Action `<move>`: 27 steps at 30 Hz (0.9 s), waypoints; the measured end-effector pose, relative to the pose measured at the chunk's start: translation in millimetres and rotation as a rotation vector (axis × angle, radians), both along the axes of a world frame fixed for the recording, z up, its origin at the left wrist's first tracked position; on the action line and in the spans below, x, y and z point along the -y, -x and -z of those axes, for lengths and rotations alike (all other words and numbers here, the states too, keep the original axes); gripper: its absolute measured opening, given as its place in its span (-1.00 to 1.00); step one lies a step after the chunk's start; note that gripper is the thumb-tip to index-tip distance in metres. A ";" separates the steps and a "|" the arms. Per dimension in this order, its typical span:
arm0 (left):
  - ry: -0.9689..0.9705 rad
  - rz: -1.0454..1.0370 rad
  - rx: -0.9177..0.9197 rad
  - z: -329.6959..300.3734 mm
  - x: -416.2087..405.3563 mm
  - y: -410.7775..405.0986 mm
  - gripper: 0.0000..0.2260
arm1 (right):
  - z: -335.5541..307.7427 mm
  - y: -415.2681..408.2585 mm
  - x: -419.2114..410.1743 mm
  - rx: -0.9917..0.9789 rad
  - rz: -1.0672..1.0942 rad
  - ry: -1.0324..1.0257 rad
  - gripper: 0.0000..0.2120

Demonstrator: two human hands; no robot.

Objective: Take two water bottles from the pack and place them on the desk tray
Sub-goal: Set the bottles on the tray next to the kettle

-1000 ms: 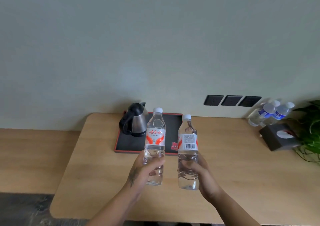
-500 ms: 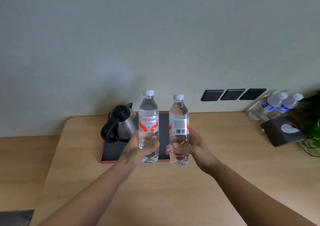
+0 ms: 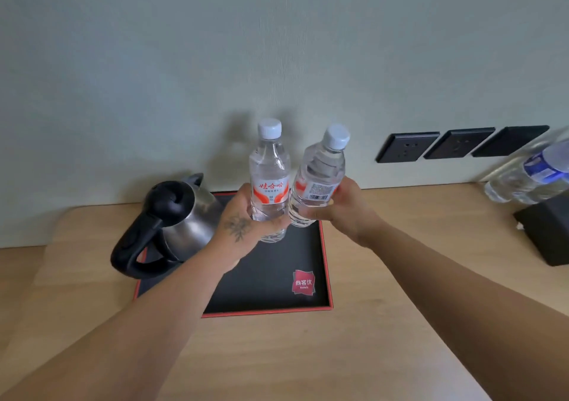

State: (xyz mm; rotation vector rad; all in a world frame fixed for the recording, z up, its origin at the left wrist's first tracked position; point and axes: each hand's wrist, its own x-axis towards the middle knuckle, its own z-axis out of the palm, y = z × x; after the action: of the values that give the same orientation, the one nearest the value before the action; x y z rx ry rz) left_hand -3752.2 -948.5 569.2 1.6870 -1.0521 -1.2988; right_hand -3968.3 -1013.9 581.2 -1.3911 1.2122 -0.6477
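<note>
I hold 2 bottles over the tray [image 3: 325, 277]: my left hand [image 3: 243, 222] grips the upright bottle [image 3: 270, 182], my right hand [image 3: 341, 206] the tilted bottle [image 3: 318, 182]. I judge placing is next: lower both upright, clear of the kettle [image 3: 175, 216].

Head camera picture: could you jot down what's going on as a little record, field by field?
left hand: grips the upright bottle
right hand: grips the tilted bottle, leaning right
tray: black, red rim, on the desk
kettle: on the tray's left part
bottles vs tray: over its back part; contact unclear
right edge: other bottles, black box
wall: three dark sockets
</note>
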 end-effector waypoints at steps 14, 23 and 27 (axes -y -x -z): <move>0.179 0.052 0.126 63.1 51.9 -1.1 -0.45 | 60.6 -2.8 39.5 -0.173 -0.019 0.074 -0.33; 0.071 0.036 0.157 75.0 59.3 -2.7 -0.27 | 80.4 2.9 44.8 -0.229 -0.083 0.090 -0.33; 0.059 0.015 0.158 81.6 59.3 -2.2 -0.18 | 79.1 1.0 51.7 -0.257 -0.106 0.067 -0.26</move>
State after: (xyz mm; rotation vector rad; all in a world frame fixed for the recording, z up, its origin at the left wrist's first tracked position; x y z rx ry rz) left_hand -3750.0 -1007.8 487.5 1.7625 -1.1855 -1.1469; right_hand -3969.2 -1065.6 502.1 -1.6207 1.3159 -0.4483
